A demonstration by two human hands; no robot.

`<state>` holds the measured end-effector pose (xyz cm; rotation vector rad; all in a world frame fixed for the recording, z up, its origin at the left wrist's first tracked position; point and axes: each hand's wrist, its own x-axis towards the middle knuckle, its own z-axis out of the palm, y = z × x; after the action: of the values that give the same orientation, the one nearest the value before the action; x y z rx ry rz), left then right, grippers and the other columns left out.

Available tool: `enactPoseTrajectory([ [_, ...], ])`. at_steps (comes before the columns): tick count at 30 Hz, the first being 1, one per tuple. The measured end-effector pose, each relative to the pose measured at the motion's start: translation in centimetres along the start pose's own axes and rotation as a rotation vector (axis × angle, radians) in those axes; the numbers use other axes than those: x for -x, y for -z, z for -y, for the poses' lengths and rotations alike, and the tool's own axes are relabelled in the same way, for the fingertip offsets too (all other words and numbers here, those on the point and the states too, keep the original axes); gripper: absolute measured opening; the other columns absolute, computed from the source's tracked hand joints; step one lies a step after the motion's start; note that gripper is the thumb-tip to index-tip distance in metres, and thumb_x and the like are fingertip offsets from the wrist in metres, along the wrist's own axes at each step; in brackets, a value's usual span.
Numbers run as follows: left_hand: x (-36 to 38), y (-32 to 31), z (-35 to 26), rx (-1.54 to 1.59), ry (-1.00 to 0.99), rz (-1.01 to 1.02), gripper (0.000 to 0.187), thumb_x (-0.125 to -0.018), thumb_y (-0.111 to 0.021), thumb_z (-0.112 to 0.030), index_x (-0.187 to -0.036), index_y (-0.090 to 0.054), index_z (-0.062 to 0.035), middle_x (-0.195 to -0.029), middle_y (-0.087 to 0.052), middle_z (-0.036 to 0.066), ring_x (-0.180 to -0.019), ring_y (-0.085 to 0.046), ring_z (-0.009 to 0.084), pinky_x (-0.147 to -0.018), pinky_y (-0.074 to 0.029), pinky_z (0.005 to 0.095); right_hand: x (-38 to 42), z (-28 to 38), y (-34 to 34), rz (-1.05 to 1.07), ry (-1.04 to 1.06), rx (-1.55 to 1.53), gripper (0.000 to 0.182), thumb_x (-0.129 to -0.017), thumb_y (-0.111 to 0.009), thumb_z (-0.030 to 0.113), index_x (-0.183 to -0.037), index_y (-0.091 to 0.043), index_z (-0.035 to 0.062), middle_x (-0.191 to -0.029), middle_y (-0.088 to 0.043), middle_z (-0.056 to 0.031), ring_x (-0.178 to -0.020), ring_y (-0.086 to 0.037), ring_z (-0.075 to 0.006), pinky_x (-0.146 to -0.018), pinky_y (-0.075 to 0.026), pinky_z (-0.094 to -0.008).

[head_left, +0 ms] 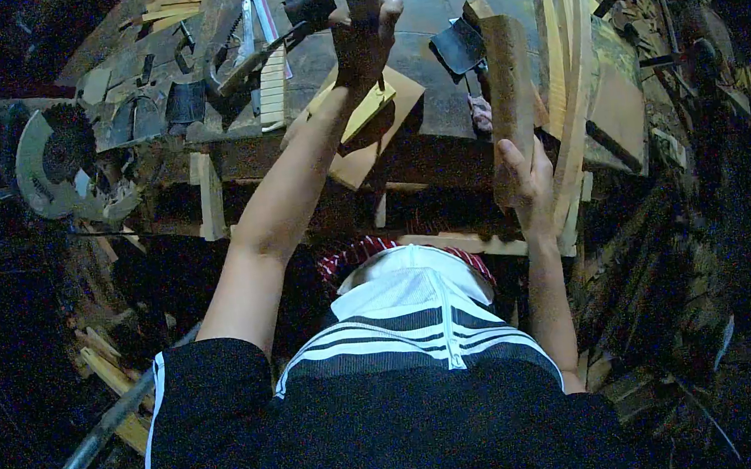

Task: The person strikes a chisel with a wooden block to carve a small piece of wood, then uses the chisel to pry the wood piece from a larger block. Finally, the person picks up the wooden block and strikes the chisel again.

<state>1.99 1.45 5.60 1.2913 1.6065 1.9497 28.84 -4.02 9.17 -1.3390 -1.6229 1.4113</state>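
Over the yellow wood block (369, 112), left hand (365, 45): clenched around a chisel (361, 3), handle butt up, shank toward the block's far end.
Right hand (530, 177): grasping a wooden billet (509, 83) by its nearer end.
Billet: right of the chisel, apart, long axis pointing forward.
Tabletop (422, 1): beneath the block.

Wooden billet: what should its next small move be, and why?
Probably bring the wooden billet leftward over the wooden-handled tool: the right hand grips the billet's near end, apart from that tool, which the left hand holds, pale end up, over the small yellow wood block.
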Motion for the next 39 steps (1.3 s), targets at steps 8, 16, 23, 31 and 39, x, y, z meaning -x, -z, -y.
enactPoseTrajectory([
  [8, 0.3, -0.6, 1.2, -0.092, -0.082, -0.015, 0.038, -0.086, -0.061, -0.031, -0.062, -0.044, -0.0068, -0.047, -0.037, 0.003, -0.042, -0.040, 0.0157, -0.044, -0.030, 0.0340, -0.3, -0.6, 0.0, 0.008, -0.027, 0.005, 0.043, -0.087, -0.060, 0.040, -0.105, -0.055, 0.0010, -0.078, -0.057, -0.0041, -0.068, -0.054, -0.0129, -0.062, -0.044, -0.0275],
  [16, 0.9, -0.9, 1.8, -0.065, -0.012, -0.003, 0.040, -0.086, -0.062, -0.030, -0.062, -0.040, -0.0065, -0.044, -0.030, 0.002, -0.039, -0.032, 0.0146, -0.041, -0.026, 0.0330, -0.6, -1.4, 0.1, 0.041, -0.072, 0.026, 0.048, -0.086, -0.061, 0.041, -0.111, -0.054, 0.0004, -0.082, -0.059, -0.0056, -0.071, -0.055, -0.0140, -0.065, -0.045, -0.0285],
  [23, -0.3, -1.1, 2.3, -0.379, -0.389, -0.196, 0.029, -0.084, -0.065, -0.024, -0.069, -0.045, -0.0086, -0.054, -0.044, 0.004, -0.046, -0.042, 0.0172, -0.041, -0.028, 0.0326, -0.6, -1.3, -0.2, 0.030, -0.025, 0.062, 0.050, -0.086, -0.061, 0.042, -0.112, -0.053, 0.0005, -0.083, -0.059, -0.0061, -0.071, -0.055, -0.0138, -0.065, -0.045, -0.0288],
  [31, -0.7, -2.4, 4.4, -0.503, -0.531, -0.458, 0.018, -0.082, -0.067, -0.014, -0.091, -0.054, -0.0042, -0.076, -0.056, 0.014, -0.066, -0.055, 0.0303, -0.055, -0.042, 0.0387, -0.5, -1.7, -0.1, 0.033, -0.046, 0.042, 0.048, -0.085, -0.062, 0.041, -0.109, -0.053, 0.0004, -0.084, -0.060, -0.0067, -0.072, -0.056, -0.0150, -0.065, -0.046, -0.0284],
  [39, -1.4, -1.4, 5.3, -0.897, -0.548, -0.429, 0.016, -0.086, -0.066, -0.021, -0.093, -0.057, -0.0092, -0.076, -0.059, 0.007, -0.065, -0.057, 0.0188, -0.053, -0.038, 0.0300, -0.5, -1.8, -0.1, 0.032, -0.048, 0.041, 0.049, -0.085, -0.062, 0.040, -0.111, -0.054, -0.0005, -0.087, -0.061, -0.0079, -0.074, -0.057, -0.0159, -0.068, -0.046, -0.0294],
])
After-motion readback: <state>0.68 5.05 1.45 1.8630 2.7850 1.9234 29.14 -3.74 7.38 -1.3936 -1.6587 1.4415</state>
